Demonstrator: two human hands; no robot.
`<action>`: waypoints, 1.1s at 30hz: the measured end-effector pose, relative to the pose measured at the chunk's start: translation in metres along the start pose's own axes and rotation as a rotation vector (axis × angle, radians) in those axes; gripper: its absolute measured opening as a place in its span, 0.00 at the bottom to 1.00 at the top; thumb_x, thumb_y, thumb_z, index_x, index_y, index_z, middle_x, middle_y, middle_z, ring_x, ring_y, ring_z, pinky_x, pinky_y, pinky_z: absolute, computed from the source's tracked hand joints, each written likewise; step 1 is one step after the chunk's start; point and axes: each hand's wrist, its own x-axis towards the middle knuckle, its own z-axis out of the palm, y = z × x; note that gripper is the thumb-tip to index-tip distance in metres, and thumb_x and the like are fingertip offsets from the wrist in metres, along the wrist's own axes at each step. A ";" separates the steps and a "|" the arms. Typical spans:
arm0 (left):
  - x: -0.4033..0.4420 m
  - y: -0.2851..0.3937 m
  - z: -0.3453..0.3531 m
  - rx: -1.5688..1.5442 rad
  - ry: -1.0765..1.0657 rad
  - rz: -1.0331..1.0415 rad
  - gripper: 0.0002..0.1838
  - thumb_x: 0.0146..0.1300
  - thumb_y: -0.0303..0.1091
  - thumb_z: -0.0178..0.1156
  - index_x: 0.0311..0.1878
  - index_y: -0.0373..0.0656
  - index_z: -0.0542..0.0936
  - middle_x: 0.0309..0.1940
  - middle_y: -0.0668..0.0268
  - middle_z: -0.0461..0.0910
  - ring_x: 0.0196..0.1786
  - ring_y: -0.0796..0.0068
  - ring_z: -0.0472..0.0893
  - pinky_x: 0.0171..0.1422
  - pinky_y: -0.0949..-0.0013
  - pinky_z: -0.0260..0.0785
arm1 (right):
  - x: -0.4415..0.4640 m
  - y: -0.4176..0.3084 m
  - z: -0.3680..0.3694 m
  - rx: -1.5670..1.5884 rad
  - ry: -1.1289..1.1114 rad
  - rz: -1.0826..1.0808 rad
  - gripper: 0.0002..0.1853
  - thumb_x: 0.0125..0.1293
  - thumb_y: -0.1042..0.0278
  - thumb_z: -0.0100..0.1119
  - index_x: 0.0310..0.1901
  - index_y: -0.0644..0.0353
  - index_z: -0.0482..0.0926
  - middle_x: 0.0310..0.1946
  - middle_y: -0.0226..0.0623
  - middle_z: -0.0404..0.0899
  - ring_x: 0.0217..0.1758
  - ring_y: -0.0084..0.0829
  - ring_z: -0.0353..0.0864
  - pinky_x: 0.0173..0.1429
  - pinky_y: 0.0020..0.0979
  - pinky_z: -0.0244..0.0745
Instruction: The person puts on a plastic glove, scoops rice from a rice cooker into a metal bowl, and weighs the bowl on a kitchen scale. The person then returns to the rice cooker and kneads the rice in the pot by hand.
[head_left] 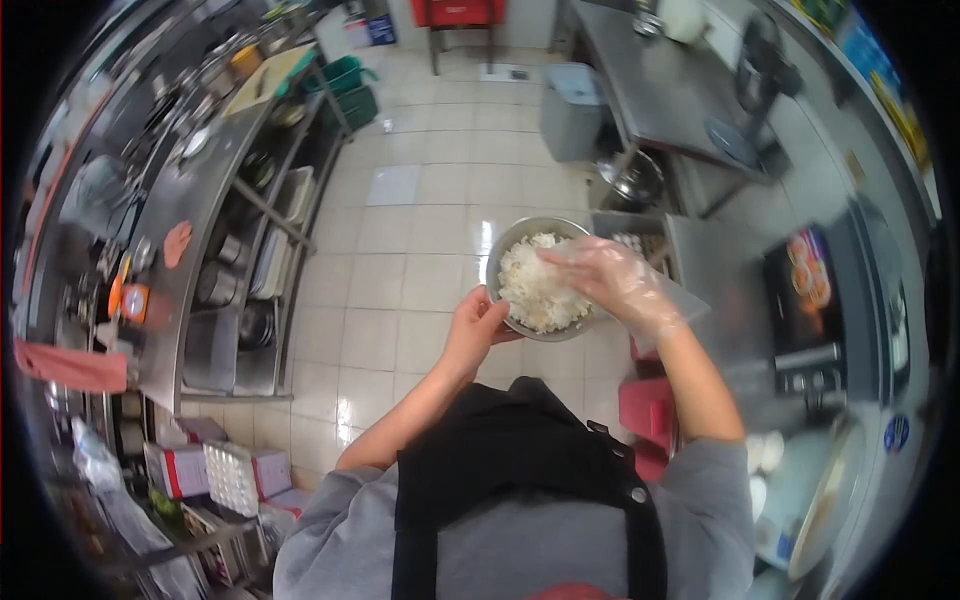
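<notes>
Rice (pixel 520 278): white, fluffy, unevenly heaped in the bowl before you.
Bowl (pixel 504 240): round, dull metal.
Left hand (pixel 478 322): your thumb and fingers clasp its rim.
Right hand (pixel 598 277): clear glove (pixel 650 308), your fingers half curled at the rice; their hold, I cannot tell.

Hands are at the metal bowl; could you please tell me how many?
2: the left hand holds the metal bowl at its near left rim; the gloved right hand is over the rice.

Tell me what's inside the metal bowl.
White rice lies inside the metal bowl. The gloved right hand hides part of it, and the bowl's bottom cannot be seen beneath the rice.
</notes>
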 end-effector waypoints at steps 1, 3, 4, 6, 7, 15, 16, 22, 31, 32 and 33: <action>0.003 0.009 -0.019 -0.020 0.039 0.005 0.13 0.71 0.29 0.50 0.56 0.35 0.71 0.44 0.60 0.80 0.46 0.70 0.84 0.51 0.61 0.82 | 0.021 -0.004 0.004 0.013 -0.087 0.070 0.21 0.67 0.67 0.55 0.61 0.51 0.77 0.52 0.38 0.81 0.51 0.38 0.80 0.59 0.36 0.73; 0.005 0.025 -0.053 -0.070 0.121 0.020 0.13 0.71 0.30 0.51 0.55 0.36 0.71 0.44 0.60 0.80 0.46 0.70 0.84 0.51 0.62 0.82 | 0.060 -0.016 0.026 0.255 -0.053 0.143 0.21 0.68 0.65 0.55 0.62 0.53 0.76 0.54 0.39 0.81 0.53 0.34 0.79 0.58 0.35 0.72; 0.007 0.035 -0.072 -0.108 0.147 0.009 0.13 0.71 0.31 0.51 0.54 0.36 0.71 0.43 0.60 0.80 0.46 0.70 0.84 0.51 0.62 0.82 | 0.083 -0.021 0.038 0.481 -0.004 0.281 0.22 0.69 0.62 0.56 0.63 0.54 0.75 0.56 0.40 0.80 0.54 0.31 0.79 0.57 0.34 0.72; 0.010 0.051 -0.111 -0.130 0.203 0.027 0.06 0.71 0.32 0.52 0.40 0.41 0.69 0.40 0.62 0.79 0.43 0.71 0.84 0.47 0.64 0.83 | 0.117 -0.010 0.066 0.720 -0.048 0.278 0.26 0.70 0.57 0.55 0.67 0.54 0.70 0.60 0.40 0.76 0.56 0.29 0.77 0.58 0.34 0.72; 0.013 0.064 -0.138 -0.125 0.234 0.028 0.07 0.71 0.32 0.52 0.39 0.41 0.68 0.39 0.62 0.79 0.43 0.71 0.84 0.47 0.64 0.82 | 0.142 -0.005 0.087 0.936 -0.045 0.353 0.30 0.71 0.52 0.54 0.71 0.53 0.64 0.64 0.41 0.72 0.59 0.28 0.75 0.59 0.33 0.71; 0.034 0.156 -0.291 -0.216 0.594 0.081 0.10 0.71 0.33 0.52 0.50 0.37 0.69 0.47 0.55 0.79 0.47 0.64 0.84 0.53 0.58 0.80 | 0.377 -0.024 0.175 2.268 -0.538 0.046 0.48 0.64 0.26 0.46 0.77 0.40 0.41 0.77 0.51 0.42 0.73 0.56 0.57 0.71 0.58 0.61; 0.038 0.159 -0.314 -0.227 0.630 0.095 0.10 0.71 0.33 0.52 0.50 0.37 0.69 0.47 0.55 0.79 0.47 0.64 0.84 0.53 0.58 0.80 | 0.409 -0.028 0.185 2.248 -0.587 0.018 0.49 0.62 0.25 0.46 0.77 0.39 0.40 0.77 0.51 0.40 0.75 0.58 0.52 0.71 0.60 0.58; -0.022 0.215 -0.434 -0.411 1.114 0.415 0.07 0.70 0.32 0.53 0.44 0.39 0.68 0.47 0.54 0.79 0.48 0.61 0.83 0.52 0.57 0.81 | 0.569 -0.117 0.256 2.216 -0.898 0.001 0.50 0.62 0.24 0.44 0.77 0.40 0.39 0.76 0.50 0.43 0.75 0.57 0.52 0.71 0.59 0.59; -0.172 0.391 -0.743 -0.175 1.353 0.907 0.13 0.65 0.23 0.49 0.51 0.27 0.69 0.44 0.51 0.79 0.42 0.60 0.84 0.46 0.61 0.84 | 0.672 -0.201 0.375 2.309 -0.850 0.183 0.37 0.70 0.33 0.42 0.75 0.41 0.53 0.70 0.49 0.60 0.67 0.44 0.68 0.66 0.47 0.69; -0.188 0.414 -0.790 -0.149 1.331 0.950 0.15 0.63 0.22 0.50 0.53 0.25 0.68 0.43 0.51 0.79 0.42 0.60 0.84 0.45 0.61 0.84 | 0.678 -0.204 0.380 2.358 -0.762 0.174 0.36 0.70 0.34 0.43 0.75 0.41 0.55 0.70 0.49 0.61 0.66 0.43 0.69 0.65 0.45 0.70; -0.202 0.432 -0.835 -0.139 1.408 0.941 0.16 0.62 0.22 0.50 0.52 0.25 0.69 0.43 0.52 0.79 0.41 0.61 0.84 0.44 0.61 0.84 | 0.678 -0.203 0.381 2.364 -0.752 0.165 0.36 0.70 0.34 0.43 0.75 0.41 0.55 0.70 0.49 0.61 0.66 0.43 0.69 0.65 0.45 0.70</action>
